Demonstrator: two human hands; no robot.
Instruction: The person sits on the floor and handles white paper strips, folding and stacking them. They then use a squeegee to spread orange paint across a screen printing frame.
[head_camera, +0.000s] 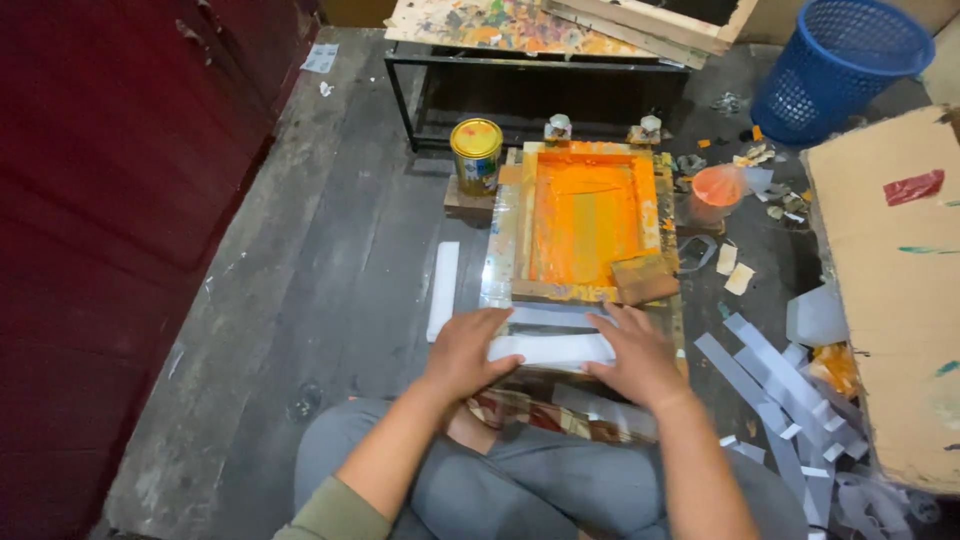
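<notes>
My left hand (468, 349) and my right hand (636, 355) both grip a folded white piece of paper or cloth (552, 349) just in front of my crossed legs. Right beyond it lies a wooden printing screen frame (524, 222) smeared with orange ink (585, 215). A wooden squeegee block (645, 279) rests on the frame's near right corner. A white strip (443, 289) lies on the floor left of the frame.
A yellow-lidded tin can (476, 153) stands at the frame's far left. An orange-stained plastic cup (717, 190) sits to its right. Grey tape strips (775, 385) litter the floor beside a cardboard sheet (890, 290). A blue basket (836, 62) and a black metal table (530, 70) stand behind.
</notes>
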